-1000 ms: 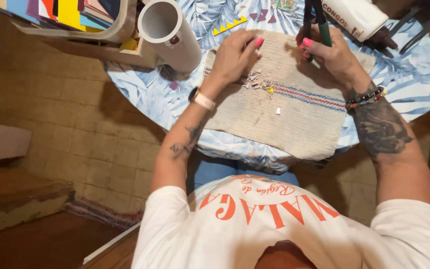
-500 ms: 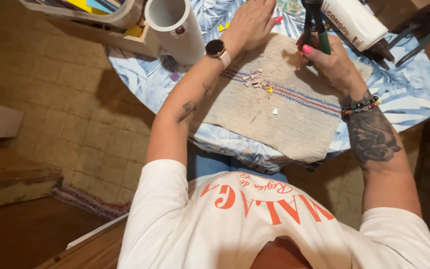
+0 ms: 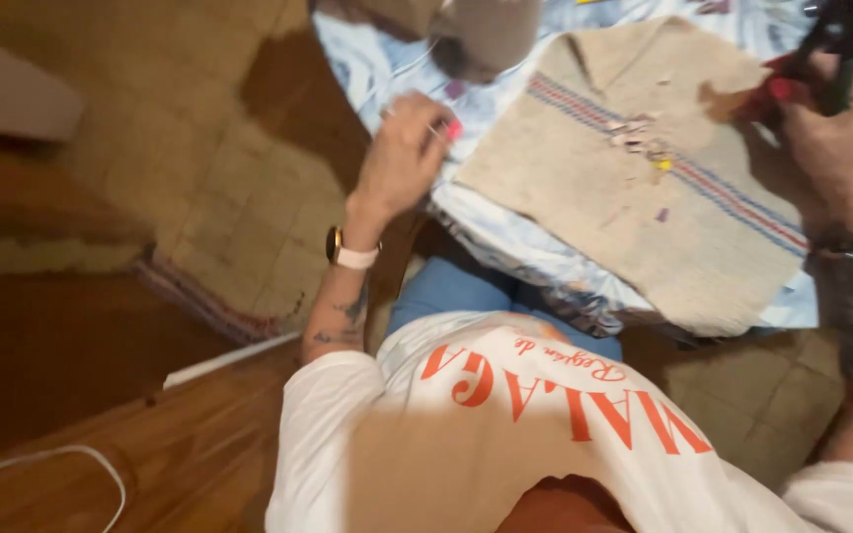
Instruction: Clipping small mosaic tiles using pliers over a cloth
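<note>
1. The left hand (image 3: 402, 163) hovers at the near edge of the desk (image 3: 515, 232), just beside the beige woven cloth (image 3: 604, 197). Its fingers (image 3: 436, 128) are curled together as if pinching something tiny, but blur hides what.
2. The right hand (image 3: 841, 148) rests on the cloth's far corner, closed around a dark, plier-like tool (image 3: 831, 44).
3. Small beads (image 3: 639, 138) lie scattered on the cloth's striped band, between the hands.
4. Judged step: picking up small pieces for beadwork – a bead or thread seems to be in hand.
5. The next move likely calls for a steady, fine pinch brought back over the beads, with the tool meeting it precisely.
</note>
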